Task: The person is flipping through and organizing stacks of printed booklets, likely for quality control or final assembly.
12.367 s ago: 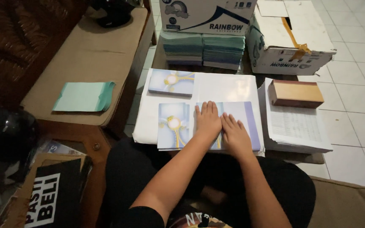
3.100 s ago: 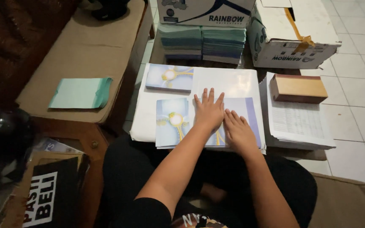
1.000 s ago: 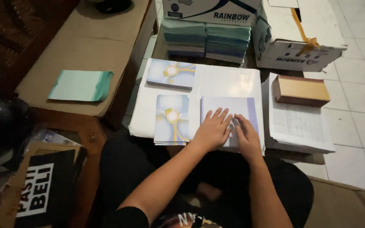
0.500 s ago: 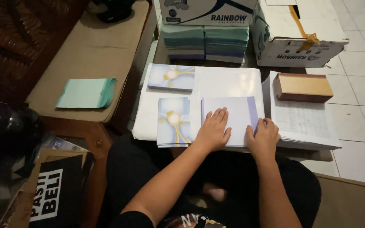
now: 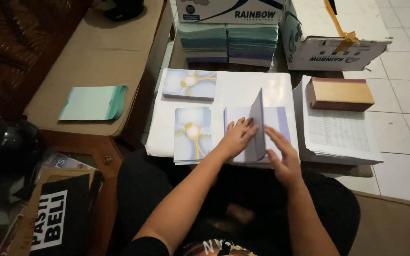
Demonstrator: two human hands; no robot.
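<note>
On the white sheet [image 5: 257, 87], left hand [image 5: 237, 137] flat on card [image 5: 243, 137], right hand [image 5: 283, 159] lifting its flap [image 5: 258, 125] — loose, it risked creasing crooked.

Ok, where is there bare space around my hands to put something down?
Free: the white sheet between the upper card and the printed stack, and the tan bench top around the green envelopes. Crowded: under the left hand and right hand, on the folded card.
</note>
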